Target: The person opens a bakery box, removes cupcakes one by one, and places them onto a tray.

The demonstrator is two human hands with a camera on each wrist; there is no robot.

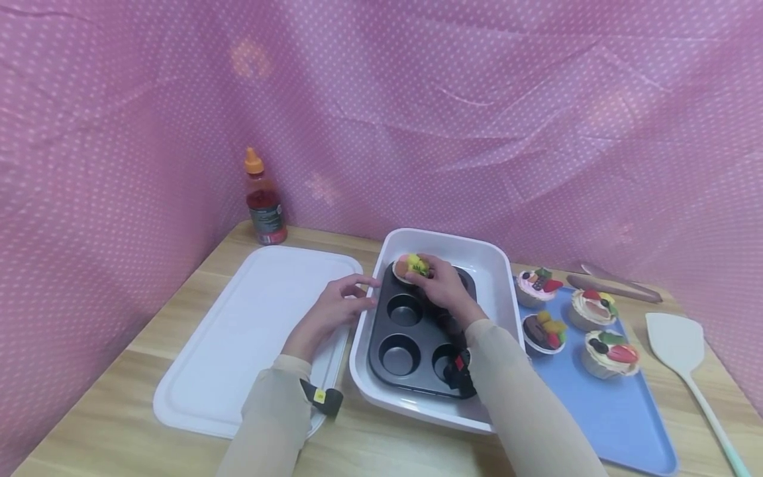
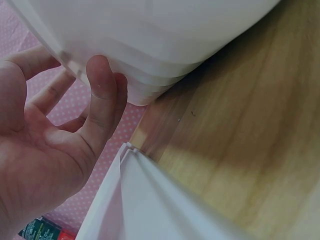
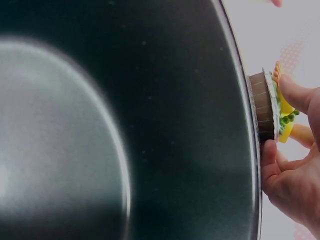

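Observation:
My right hand grips a toy cupcake topped with yellow and green pieces, at the far left cup of a dark muffin tin. In the right wrist view, the fingers and thumb lie round the cupcake's brown pleated case, close against the tin's edge. The tin lies inside a white tub; its other visible cups hold nothing, and my right arm hides part of it. Slightly bent, the fingers of my left hand rest at the tub's left rim, against its outer wall in the left wrist view.
Several cupcakes, one a chocolate cupcake, stand on a blue tray at right. Beyond it lie tongs and a pale spatula. At left are a white lid and a sauce bottle. Pink dotted cloth hangs behind.

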